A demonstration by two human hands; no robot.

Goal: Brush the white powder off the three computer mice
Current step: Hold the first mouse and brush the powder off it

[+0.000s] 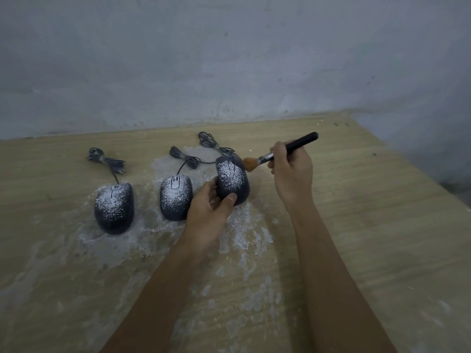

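Three powdered mice [175, 197], one brush [302, 142], two hands [207, 212].

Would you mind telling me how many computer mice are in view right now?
3. The left mouse and the middle mouse lie on the powdered table; the right mouse is gripped by the left hand, with the brush at its far edge. None appears hidden.
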